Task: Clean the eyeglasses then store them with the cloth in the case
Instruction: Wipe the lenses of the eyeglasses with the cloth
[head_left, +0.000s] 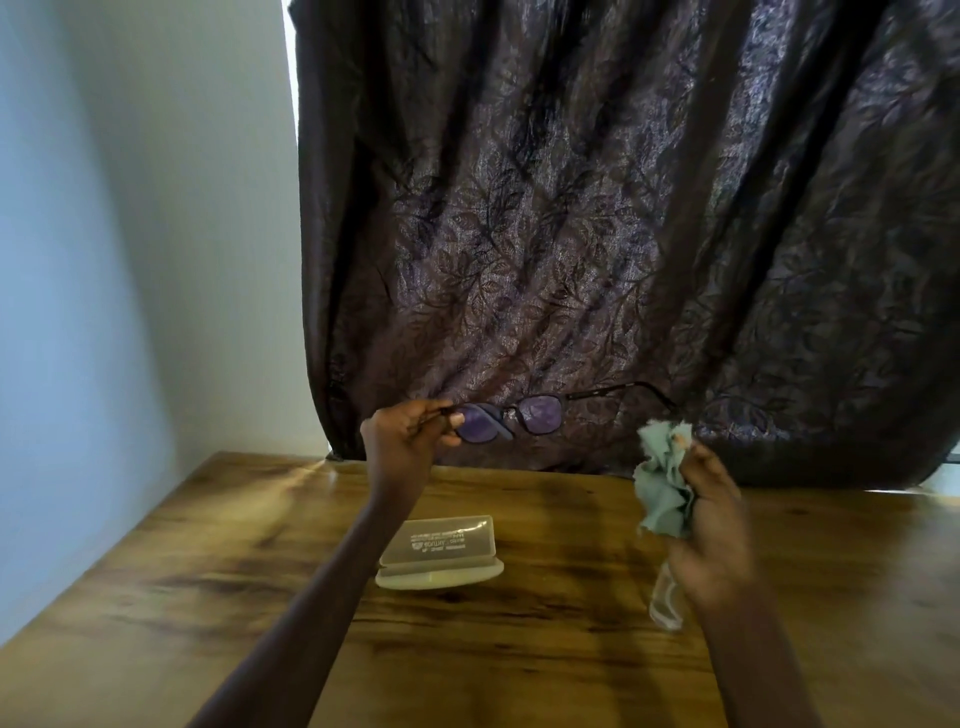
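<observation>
My left fingers (441, 421) pinch the eyeglasses (540, 415) at one end, my right fingers (698, 467) clutch the crumpled green cloth (662, 488); the case (441, 545) below them bears unreadable print.

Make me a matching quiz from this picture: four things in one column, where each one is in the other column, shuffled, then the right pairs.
Things:
1. eyeglasses
2. cloth
3. case
4. clear bottle

Places:
A. partly hidden behind the right hand
B. pinched in the left hand, raised before the curtain
C. lying on the table between the two arms
D. bunched in the right hand

Pairs: 1-B, 2-D, 3-C, 4-A.
</observation>
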